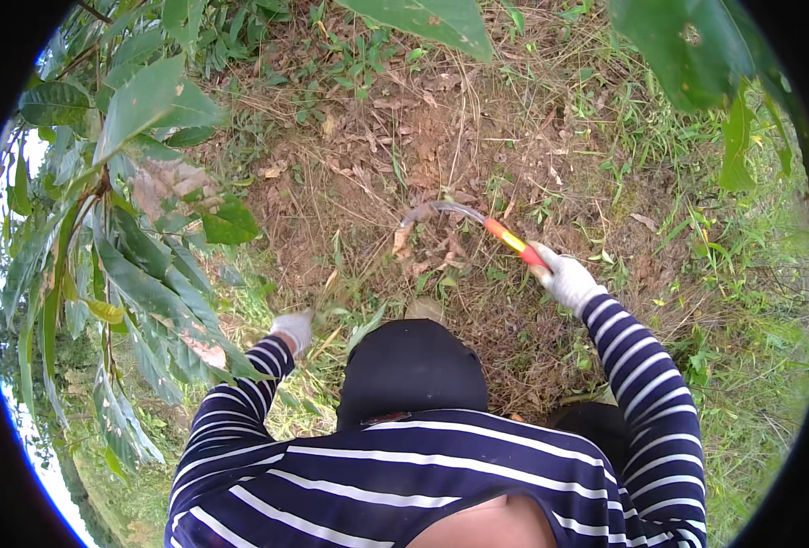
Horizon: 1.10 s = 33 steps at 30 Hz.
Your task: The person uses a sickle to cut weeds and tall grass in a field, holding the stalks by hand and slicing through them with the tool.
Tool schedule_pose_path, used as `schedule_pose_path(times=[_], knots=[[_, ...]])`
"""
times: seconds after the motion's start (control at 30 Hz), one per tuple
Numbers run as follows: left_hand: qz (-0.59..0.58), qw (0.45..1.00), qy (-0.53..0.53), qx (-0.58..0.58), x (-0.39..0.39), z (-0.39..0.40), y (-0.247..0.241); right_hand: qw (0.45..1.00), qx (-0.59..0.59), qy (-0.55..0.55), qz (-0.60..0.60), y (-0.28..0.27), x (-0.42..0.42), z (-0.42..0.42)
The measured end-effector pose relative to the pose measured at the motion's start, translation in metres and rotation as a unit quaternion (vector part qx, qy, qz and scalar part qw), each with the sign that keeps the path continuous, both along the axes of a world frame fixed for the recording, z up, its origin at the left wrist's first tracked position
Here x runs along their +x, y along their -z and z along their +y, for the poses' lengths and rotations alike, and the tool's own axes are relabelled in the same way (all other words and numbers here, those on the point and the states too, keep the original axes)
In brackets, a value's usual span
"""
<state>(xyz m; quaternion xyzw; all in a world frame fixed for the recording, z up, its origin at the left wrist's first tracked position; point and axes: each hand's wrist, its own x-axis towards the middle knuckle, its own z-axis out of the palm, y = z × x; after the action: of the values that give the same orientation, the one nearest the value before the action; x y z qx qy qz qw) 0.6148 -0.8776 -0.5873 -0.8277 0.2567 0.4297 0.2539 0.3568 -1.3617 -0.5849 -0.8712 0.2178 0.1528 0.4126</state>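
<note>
My right hand (569, 277), in a white glove, is closed around the red and yellow handle of a sickle (512, 240). Its thin curved metal blade (454, 205) arcs to the left, just over brown soil and dry leaves (449, 255). My left hand (293, 329), gloved in white too, is at the lower left beside grass and weeds (332, 305). Blur there hides its fingers, so I cannot tell whether stems are in them. Both arms wear dark sleeves with white stripes.
Leafy branches (151, 274) hang close on the left, and large green leaves (685, 48) droop in at the top. Bare reddish soil (439, 133) with dry litter lies ahead. Green grass (740, 274) grows on the right. My dark-clothed knee (411, 377) is below the hands.
</note>
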Motion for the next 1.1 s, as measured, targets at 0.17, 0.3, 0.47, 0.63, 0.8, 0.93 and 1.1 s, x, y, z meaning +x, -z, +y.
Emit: schedule_pose_path(times=[0.17,0.3,0.47,0.63,0.8,0.93,1.1], knots=[[0.237,0.952,0.058,0.187,-0.073,0.221,0.033,0.986,0.07,0.145,0.032,-0.053,-0.144,-0.058],[0.264,0.935,0.117,0.206,-0.05,0.193,0.028,0.932,0.151,0.327,-0.032,-0.139,-0.168,-0.087],[0.067,0.992,0.105,-0.009,-0.016,-0.041,-0.068,0.945,-0.028,0.303,-0.121,-0.164,-0.209,-0.113],[-0.052,0.939,0.184,-0.287,-0.015,-0.219,-0.108,0.923,0.072,0.374,-0.053,-0.166,-0.248,-0.084],[0.088,0.862,0.334,-0.37,-0.067,-0.386,-0.132,0.874,0.088,0.473,-0.063,-0.073,-0.312,-0.048],[0.139,0.817,0.42,-0.369,-0.133,-0.456,-0.14,0.723,0.218,0.635,-0.162,-0.056,-0.332,-0.022],[0.206,0.767,0.42,-0.439,-0.208,-0.462,-0.121,0.722,0.223,0.645,-0.119,-0.054,-0.375,-0.005]])
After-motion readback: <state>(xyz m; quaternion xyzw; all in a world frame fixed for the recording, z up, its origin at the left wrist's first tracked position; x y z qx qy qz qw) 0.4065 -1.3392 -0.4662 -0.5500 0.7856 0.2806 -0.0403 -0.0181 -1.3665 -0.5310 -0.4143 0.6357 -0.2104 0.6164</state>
